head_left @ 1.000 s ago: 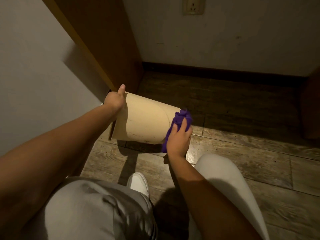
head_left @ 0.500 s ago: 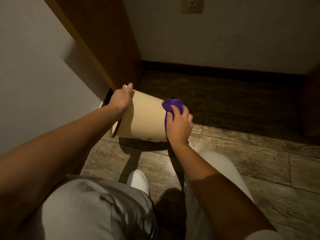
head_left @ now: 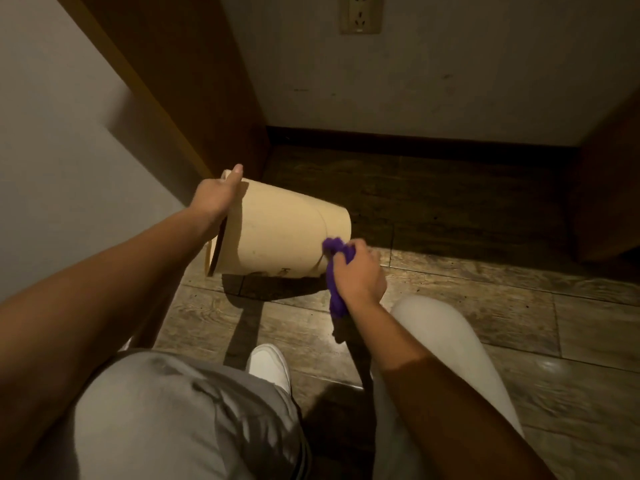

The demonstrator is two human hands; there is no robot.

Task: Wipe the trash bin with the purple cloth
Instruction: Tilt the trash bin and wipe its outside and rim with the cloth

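Tipped on its side above the wood-plank floor (head_left: pixel 467 306), a beige plastic trash bin (head_left: pixel 280 233), open mouth toward 9 o'clock, closed base toward 3 o'clock, roughly at picture centre. Whether resting on the planks or lifted clear, hard to tell; dark shadow directly beneath. Smudges and a small dark mark along the lower side wall near 6 o'clock of the bin.

Left hand (head_left: pixel 216 195) clamped over the rim at the bin's 10 o'clock, thumb lying along the outside, other fingers hidden inside the mouth.

Right hand (head_left: pixel 358 271) closed in a tight fist around the purple cloth (head_left: pixel 337 271), bunched, one end poking above the knuckles and touching the bin's base edge at about 4 o'clock, the other end hanging below the wrist.

Behind, at 12 o'clock, a pale wall with a wall socket (head_left: pixel 360 13) and dark baseboard (head_left: pixel 415 142); a wooden cabinet side (head_left: pixel 180 81) at 11 o'clock, just beside the bin.

At 6 o'clock, light grey trousers on both knees and a white shoe (head_left: pixel 268 365) between them.
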